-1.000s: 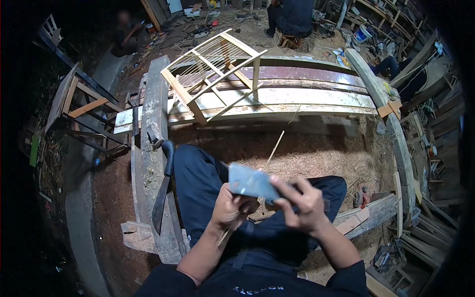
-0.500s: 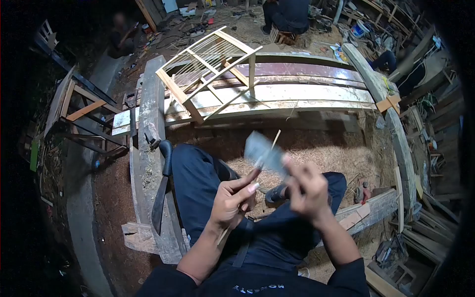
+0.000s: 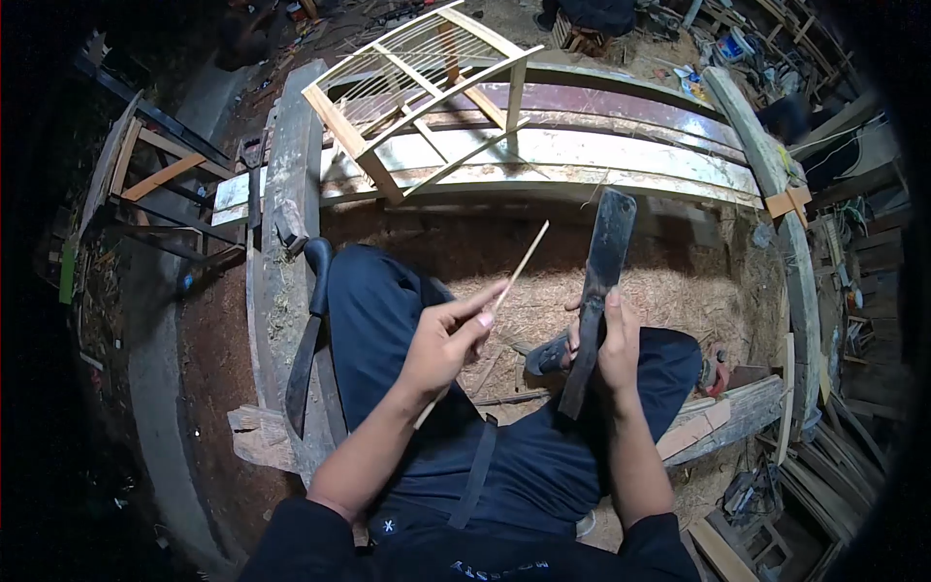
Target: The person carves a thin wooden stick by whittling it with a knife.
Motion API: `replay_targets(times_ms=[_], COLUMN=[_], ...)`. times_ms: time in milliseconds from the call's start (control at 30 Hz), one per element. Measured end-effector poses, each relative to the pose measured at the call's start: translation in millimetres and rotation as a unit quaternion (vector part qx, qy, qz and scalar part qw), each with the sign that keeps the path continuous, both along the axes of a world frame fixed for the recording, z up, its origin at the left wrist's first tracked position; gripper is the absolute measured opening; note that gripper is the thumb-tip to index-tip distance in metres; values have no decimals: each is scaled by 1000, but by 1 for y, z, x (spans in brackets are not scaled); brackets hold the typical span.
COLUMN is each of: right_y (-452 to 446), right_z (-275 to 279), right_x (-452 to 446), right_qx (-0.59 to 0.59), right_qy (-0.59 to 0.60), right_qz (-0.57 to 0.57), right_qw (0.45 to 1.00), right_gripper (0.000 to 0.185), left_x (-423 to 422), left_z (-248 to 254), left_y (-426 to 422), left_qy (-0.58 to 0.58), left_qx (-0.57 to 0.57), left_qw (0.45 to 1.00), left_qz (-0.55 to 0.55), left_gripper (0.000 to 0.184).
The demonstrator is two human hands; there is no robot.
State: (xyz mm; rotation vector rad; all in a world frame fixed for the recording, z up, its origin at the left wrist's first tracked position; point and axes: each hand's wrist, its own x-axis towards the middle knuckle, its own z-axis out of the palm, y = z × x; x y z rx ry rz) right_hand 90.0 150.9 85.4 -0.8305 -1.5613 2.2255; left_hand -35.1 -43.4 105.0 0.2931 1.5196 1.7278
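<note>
My left hand [image 3: 441,349] pinches a thin wooden stick [image 3: 525,260] between thumb and fingers. The stick slants up to the right, and its lower end comes out beneath my wrist. In my right hand [image 3: 616,339] is a broad-bladed dark knife [image 3: 611,233], blade up and handle hanging down past the palm. Knife and stick are apart. Beyond both hands, a pale wooden frame [image 3: 417,78] strung with thin rods stands tilted on the planks.
White-topped planks [image 3: 659,160] cross in front of me. A machete [image 3: 308,359] with a black handle leans at the left beam [image 3: 291,165]. Another beam [image 3: 766,165] runs along the right. Shavings [image 3: 543,276] cover the ground. Other people sit farther back.
The knife has moved away from the stick to the right and now stands upright. My view has tipped downward slightly. My left hand still grips the stick.
</note>
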Motion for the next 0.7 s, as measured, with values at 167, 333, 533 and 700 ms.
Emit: replay_targets(times_ms=[167,333,533,700], right_y=[38,73,81,76], right_z=[6,-11,-67,-57], right_x=[-36,-85,-110,-116], right_qx=[86,84,65,273], right_qy=[-3,-23,-90,-2], right_qz=[39,23,87,75], right_qw=[996,996,990,959], right_gripper=[28,21,41,40], left_x=[-50,-107,-140,-140], left_z=[1,-24,-77,-53], left_y=[22,68,102,112], left_qy=[38,91,59,-42], left_qx=[-54,-99,-120,-54], left_qw=[997,987,991,996], left_qz=[-49,-86,-30,-53], left_gripper=[45,40,34,41])
